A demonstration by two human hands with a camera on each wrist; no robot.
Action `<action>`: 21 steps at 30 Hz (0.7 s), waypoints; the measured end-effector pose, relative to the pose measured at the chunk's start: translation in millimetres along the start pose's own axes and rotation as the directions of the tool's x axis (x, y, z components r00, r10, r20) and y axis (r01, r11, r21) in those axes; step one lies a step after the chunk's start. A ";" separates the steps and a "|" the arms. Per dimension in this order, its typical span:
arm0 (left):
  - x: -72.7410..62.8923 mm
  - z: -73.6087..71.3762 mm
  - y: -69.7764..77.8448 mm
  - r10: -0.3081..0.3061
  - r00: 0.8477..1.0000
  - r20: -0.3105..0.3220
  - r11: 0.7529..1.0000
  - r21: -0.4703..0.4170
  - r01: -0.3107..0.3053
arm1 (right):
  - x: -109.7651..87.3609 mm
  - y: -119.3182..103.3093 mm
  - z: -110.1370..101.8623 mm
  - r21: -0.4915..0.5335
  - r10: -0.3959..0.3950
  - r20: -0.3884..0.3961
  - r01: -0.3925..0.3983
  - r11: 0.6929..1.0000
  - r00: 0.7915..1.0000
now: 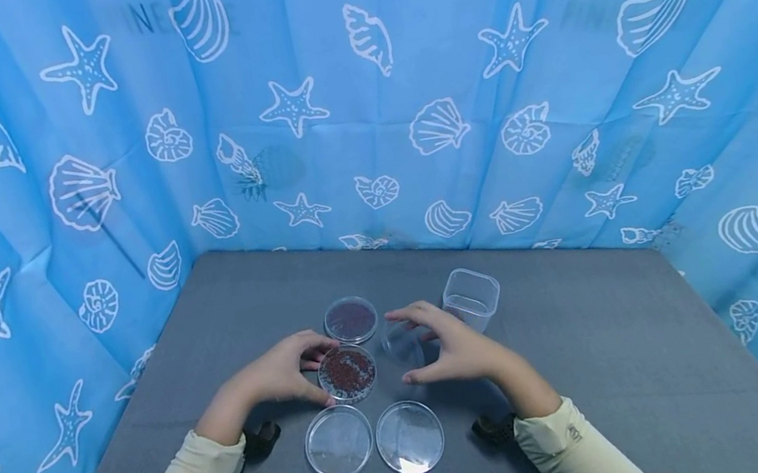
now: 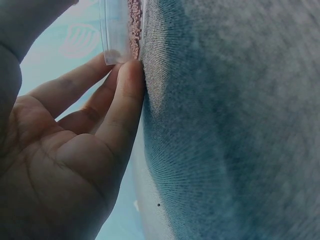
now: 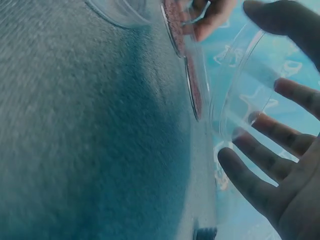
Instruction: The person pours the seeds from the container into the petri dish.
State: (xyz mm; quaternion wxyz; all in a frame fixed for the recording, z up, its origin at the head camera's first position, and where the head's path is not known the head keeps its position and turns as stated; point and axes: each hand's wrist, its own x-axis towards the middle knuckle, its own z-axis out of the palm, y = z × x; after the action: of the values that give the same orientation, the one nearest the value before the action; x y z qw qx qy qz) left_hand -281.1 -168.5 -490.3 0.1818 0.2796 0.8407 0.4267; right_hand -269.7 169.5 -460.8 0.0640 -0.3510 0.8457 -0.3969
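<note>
My left hand (image 1: 288, 371) pinches the rim of a round clear petri dish (image 1: 347, 373) of reddish-brown granules, thumb at the near side and fingers at the far side. The left wrist view shows the granules (image 2: 134, 30) edge-on through the dish wall, low over the cloth. To its right, my right hand (image 1: 453, 346) holds a clear petri dish lid (image 3: 245, 85) by its edge, tilted above the table, with thumb and fingers spread around it. Just behind the first dish stands a second petri dish (image 1: 351, 320) with dark reddish contents.
Two clear round dish parts (image 1: 339, 443) (image 1: 410, 437) lie side by side nearer the person. A clear rectangular plastic container (image 1: 471, 292) is behind the right hand. Grey cloth (image 1: 600, 367) covers the table, and a blue shell-print curtain (image 1: 356, 105) surrounds its far sides.
</note>
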 end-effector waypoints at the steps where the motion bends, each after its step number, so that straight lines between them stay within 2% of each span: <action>1: 0.2 0.0 -0.1 -0.001 1.000 0.000 1.000 -0.001 0.001 | 1.4 -0.7 0.8 -0.023 -0.004 0.003 0.004 1.000 1.000; 7: 0.4 0.0 -0.2 -0.014 1.000 0.001 1.000 -0.001 0.014 | 8.5 -4.9 7.7 -0.115 0.046 0.020 -0.043 0.992 0.999; 21: -1.3 -0.8 3.3 -0.021 1.000 0.001 1.000 0.004 0.021 | 20.2 -9.5 20.5 -0.144 -0.032 0.064 0.041 0.989 0.997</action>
State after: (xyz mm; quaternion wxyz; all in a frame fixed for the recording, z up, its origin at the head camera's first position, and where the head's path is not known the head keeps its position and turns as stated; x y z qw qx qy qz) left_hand -279.4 -168.2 -487.1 0.1860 0.2711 0.8444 0.4229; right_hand -271.6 139.5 -464.4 0.0571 -0.3824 0.8633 -0.3242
